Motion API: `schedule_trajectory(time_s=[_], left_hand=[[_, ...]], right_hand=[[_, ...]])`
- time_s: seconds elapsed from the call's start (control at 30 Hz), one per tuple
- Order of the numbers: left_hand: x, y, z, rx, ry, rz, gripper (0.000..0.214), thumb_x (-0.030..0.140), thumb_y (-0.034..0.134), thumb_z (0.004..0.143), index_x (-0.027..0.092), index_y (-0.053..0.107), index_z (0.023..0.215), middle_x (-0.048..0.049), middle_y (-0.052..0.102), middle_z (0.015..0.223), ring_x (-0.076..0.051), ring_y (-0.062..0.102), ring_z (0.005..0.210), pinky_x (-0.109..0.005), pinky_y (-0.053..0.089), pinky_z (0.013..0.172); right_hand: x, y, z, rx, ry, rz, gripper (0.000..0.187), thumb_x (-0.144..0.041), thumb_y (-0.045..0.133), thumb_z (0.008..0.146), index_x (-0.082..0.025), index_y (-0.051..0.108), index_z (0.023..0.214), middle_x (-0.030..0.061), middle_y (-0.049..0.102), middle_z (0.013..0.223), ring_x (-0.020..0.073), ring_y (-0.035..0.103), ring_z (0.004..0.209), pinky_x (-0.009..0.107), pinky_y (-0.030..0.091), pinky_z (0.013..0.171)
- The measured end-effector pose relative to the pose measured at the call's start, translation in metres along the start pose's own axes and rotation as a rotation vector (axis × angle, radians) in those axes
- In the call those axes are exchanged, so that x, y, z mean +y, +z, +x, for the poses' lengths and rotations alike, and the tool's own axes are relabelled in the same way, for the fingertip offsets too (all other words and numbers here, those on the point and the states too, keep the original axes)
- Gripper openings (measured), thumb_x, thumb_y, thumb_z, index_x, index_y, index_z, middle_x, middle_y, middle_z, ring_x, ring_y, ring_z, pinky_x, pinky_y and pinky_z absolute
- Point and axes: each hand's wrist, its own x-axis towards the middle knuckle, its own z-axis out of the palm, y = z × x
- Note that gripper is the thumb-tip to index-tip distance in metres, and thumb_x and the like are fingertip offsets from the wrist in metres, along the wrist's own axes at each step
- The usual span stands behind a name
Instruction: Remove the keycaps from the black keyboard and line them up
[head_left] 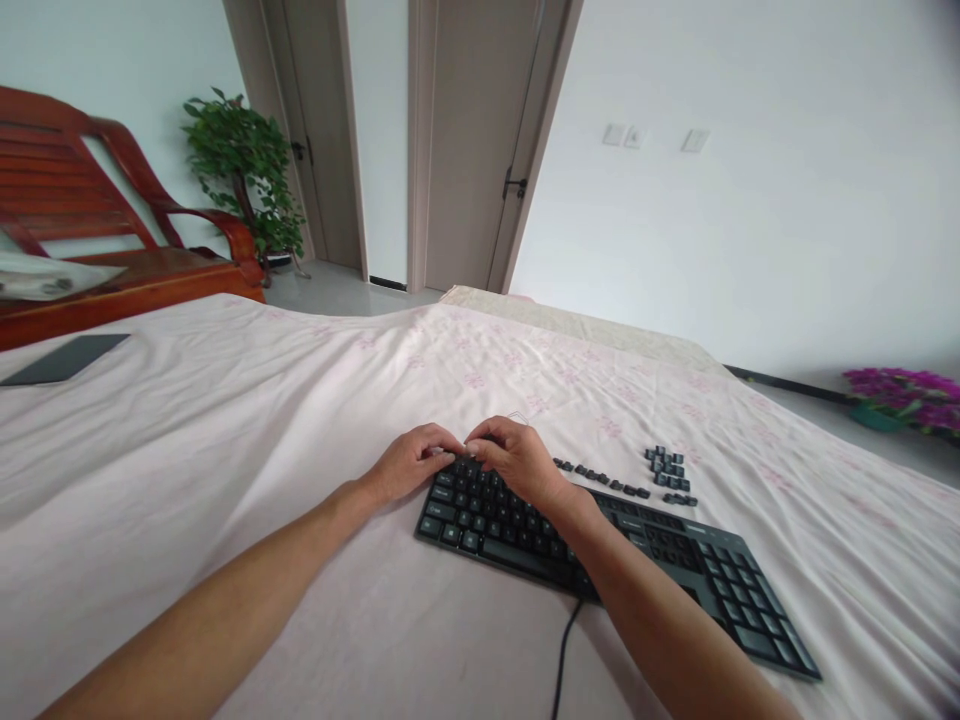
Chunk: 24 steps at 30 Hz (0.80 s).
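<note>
A black keyboard (675,560) lies on a pale pink sheet (225,450), its cable trailing toward me. Both hands meet at its far left corner. My left hand (409,462) rests curled at the top left edge, fingers bent and pressed toward the other hand. My right hand (517,460) lies over the top key rows with fingers curled in a pinch; what they pinch is hidden. Loose black keycaps (666,470) lie in a cluster on the sheet beyond the keyboard, and a row of keycaps (600,477) runs along its far edge.
A dark flat tablet-like object (64,360) lies at the sheet's left edge. A red wooden bench (112,240) stands at the left, with a green plant (244,160) behind it. Two doors are at the back. Purple flowers (904,395) sit on the floor at right.
</note>
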Motion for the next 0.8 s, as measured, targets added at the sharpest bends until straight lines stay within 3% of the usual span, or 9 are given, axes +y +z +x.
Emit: schedule_trajectory(time_s=[0.47,0.8], left_hand=[[-0.003,-0.003,0.002,-0.073,0.058,0.088,0.020,0.032,0.055,0.085,0.026,0.072,0.093,-0.0031,0.064,0.101,-0.019,0.055,0.098,-0.031,0.041,0.091],[-0.005,-0.001,0.002,-0.091,0.074,0.155,0.023,0.035,0.052,0.087,0.026,0.072,0.090,-0.0020,0.063,0.096,-0.019,0.054,0.094,-0.029,0.040,0.089]], right_hand=[[-0.005,0.006,0.007,-0.082,-0.120,-0.304,0.016,-0.031,0.058,0.085,-0.018,0.068,0.080,0.0000,0.063,0.076,0.0123,0.056,0.069,0.023,0.043,0.067],[-0.003,0.019,0.009,-0.047,-0.219,-0.422,0.022,-0.030,0.051,0.090,-0.017,0.064,0.078,0.0015,0.063,0.078,0.0124,0.058,0.074,0.022,0.041,0.071]])
